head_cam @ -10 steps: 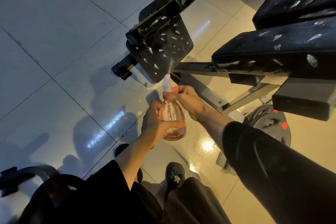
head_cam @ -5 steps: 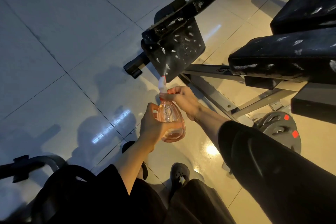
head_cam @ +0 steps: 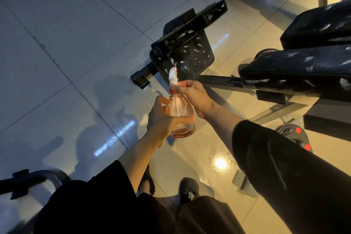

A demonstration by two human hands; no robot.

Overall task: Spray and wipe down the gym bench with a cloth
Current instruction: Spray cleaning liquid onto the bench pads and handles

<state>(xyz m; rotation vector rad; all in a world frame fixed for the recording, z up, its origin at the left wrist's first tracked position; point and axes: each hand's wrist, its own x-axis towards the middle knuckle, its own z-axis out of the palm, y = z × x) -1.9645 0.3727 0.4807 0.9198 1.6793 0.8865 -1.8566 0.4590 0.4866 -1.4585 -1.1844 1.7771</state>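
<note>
Left hand (head_cam: pixel 163 118) is cradling the pink spray bottle's (head_cam: pixel 180 115) belly while right hand (head_cam: pixel 191 95) is gripping its trigger neck — steadying the nozzle, apparently, aiming at the worn black bench pad (head_cam: pixel 191 59).

Dim, mixed light: cool bluish on left floor (head_cam: pixel 57 47), warm amber on right. Hot specular spot on glossy tile near right sleeve (head_cam: pixel 284 176), streaky glare at lower left-centre, small glint at top right. Soft arm shadows on the tiles left of the bottle (head_cam: pixel 181 114). Bench pads (head_cam: pixel 296 74) nearly crushed black, only worn patches catch light. Wide-angle bend at edges. Focus OK centre, clothing at the bottom underexposed, no detail.
</note>
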